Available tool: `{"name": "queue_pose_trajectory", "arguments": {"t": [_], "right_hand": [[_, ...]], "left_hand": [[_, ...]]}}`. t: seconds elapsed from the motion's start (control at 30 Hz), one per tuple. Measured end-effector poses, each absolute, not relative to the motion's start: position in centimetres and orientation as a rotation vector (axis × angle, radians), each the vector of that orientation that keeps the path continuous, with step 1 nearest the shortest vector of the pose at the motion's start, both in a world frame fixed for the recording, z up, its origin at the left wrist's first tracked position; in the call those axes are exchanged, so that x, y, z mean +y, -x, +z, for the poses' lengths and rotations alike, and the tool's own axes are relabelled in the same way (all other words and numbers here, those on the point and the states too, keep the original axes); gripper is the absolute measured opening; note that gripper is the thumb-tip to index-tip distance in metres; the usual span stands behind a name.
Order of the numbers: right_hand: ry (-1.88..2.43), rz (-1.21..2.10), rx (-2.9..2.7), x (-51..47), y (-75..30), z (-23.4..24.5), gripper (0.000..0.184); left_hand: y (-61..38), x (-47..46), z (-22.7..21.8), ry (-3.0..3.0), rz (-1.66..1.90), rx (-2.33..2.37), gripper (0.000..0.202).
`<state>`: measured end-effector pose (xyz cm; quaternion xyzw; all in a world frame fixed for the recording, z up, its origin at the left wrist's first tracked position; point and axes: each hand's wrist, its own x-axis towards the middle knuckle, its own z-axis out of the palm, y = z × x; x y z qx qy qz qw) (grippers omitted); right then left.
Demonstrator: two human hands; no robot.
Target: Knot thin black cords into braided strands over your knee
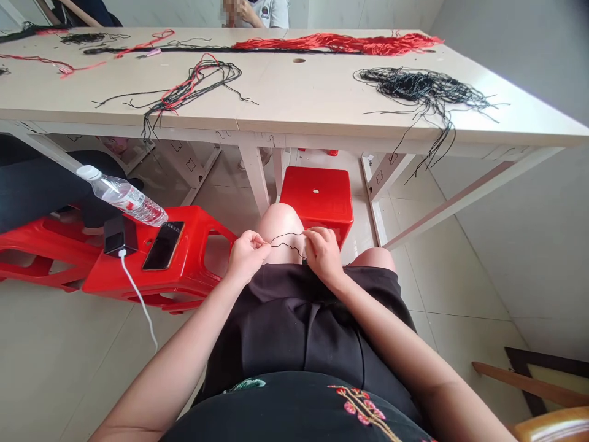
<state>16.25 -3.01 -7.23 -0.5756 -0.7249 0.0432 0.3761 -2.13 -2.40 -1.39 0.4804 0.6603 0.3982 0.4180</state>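
Above my lap (294, 287), my left hand (248, 253) and right hand (323, 252) are sitting apart, each pinching the black cord (291, 234) between them, whose sagging slack is, in my judgement, needing gentle, even tension.

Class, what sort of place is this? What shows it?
Perhaps a cord-craft workroom: a long tabletop bears bundles of red cord and black cord; the left hand and right hand hold a thin dark strand.
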Motion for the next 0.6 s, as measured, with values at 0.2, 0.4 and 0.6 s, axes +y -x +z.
{"name": "queue_pose_trajectory", "arguments": {"t": [0.2, 0.4, 0.6], "right_hand": [[1.35, 0.071, -2.052, -3.7, -13.4, -6.9, 0.029], [1.397, -0.04, -2.197, -2.4, -14.4, -7.6, 0.027], [1.45, -0.042, -2.175, -2.1, -15.4, -8.3, 0.023]], "left_hand": [[2.2, -2.1, -1.7, -1.204, 0.998, 1.656, 0.022], [2.1, -1.8, -1.8, -1.311, 0.936, 1.761, 0.018], [1.7, -1.8, -1.5, -1.402, 0.916, 1.793, 0.015]]}}
